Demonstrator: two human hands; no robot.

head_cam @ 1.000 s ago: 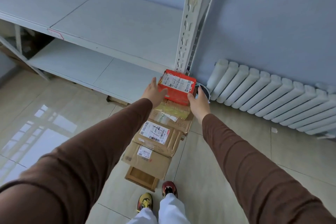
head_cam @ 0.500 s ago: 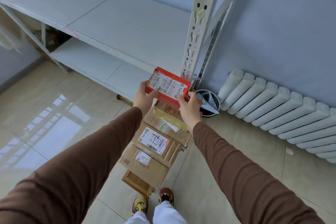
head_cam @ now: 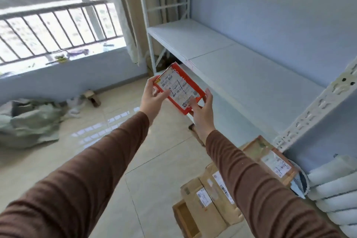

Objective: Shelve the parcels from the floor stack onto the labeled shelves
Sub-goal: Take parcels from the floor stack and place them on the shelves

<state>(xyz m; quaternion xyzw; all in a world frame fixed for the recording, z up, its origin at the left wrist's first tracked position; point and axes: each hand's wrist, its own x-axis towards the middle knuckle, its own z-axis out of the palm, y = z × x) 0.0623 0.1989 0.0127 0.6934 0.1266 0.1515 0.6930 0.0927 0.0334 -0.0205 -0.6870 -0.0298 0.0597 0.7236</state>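
While both hands (head_cam: 154, 100) grip it, red parcel (head_cam: 178, 88) (tilted) sits between.

Red parcel (head_cam: 179, 89) with white label, brown sleeves (head_cam: 108, 160), pale-blue shelves (head_cam: 241, 67)

Hidden and fuzzy bits

The writing on the white label of the red box (head_cam: 178, 88) is too small and blurry to read. The right hand (head_cam: 201, 111) covers the box's near corner, and the left hand (head_cam: 152, 98) covers part of its left edge. The right sleeve (head_cam: 257, 183) hides part of the brown boxes (head_cam: 204, 197) on the floor. The radiator (head_cam: 336, 185) is cut off by the right edge. The things on the window sill (head_cam: 61, 58) are too blurry to tell.
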